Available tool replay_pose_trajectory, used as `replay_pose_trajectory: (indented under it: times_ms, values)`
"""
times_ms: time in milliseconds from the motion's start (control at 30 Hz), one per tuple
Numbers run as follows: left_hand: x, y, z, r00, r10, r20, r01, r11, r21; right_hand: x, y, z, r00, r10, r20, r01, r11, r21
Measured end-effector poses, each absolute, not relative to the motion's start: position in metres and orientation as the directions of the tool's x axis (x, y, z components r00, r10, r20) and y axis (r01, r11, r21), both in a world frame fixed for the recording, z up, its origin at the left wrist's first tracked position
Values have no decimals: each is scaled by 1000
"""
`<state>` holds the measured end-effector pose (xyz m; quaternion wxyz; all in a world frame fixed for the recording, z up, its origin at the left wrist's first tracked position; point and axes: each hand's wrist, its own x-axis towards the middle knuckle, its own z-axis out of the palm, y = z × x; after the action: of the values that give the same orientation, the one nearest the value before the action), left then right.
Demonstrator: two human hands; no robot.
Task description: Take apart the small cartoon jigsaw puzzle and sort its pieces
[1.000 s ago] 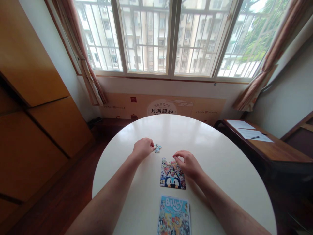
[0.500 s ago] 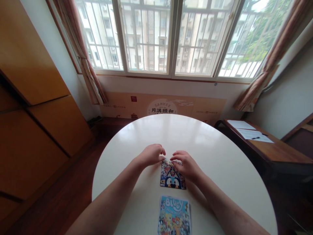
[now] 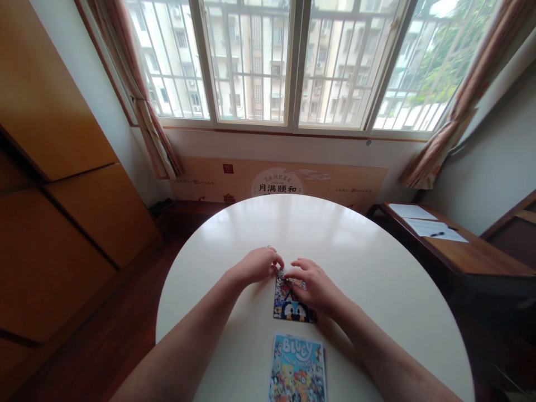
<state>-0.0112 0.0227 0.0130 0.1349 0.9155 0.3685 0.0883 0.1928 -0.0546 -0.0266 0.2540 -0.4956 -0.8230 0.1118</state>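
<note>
A small, partly assembled colourful jigsaw puzzle [image 3: 290, 305] lies on the round white table [image 3: 377, 279]. My left hand [image 3: 255, 264] is curled at the puzzle's top left corner, fingertips pinched together where a puzzle piece was carried; the piece itself is hidden. My right hand [image 3: 312, 283] rests on the puzzle's upper right part with fingers bent and pressing down. The two hands almost touch. Nearer to me lies the blue puzzle box card [image 3: 298, 368] with a cartoon picture.
A wooden side table [image 3: 473, 257] with papers [image 3: 433, 229] and a pen stands to the right. Wooden cabinets [image 3: 62, 167] fill the left. A barred window [image 3: 288, 61] with curtains is ahead. A tiny object [image 3: 268, 246] lies just beyond my left hand.
My left hand picked up a loose piece from the table beyond the puzzle and brought it right to the puzzle's top edge. My right hand slid down onto the puzzle.
</note>
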Motion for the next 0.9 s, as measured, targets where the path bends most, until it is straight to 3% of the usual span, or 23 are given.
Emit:
replay_pose_trajectory:
  times_ms: [200,700,900]
  values:
    - [-13,26,10,739,673,36,622,-702,346,192,-55,-25,-392,874,287,763,483,-430]
    - [-8,20,17,635,772,31,741,-621,255,195,-53,-28,-398,877,269,766,479,-428]
    - [-6,20,15,650,758,54,721,-637,272,194,-53,-27,-406,874,266,764,484,-427]
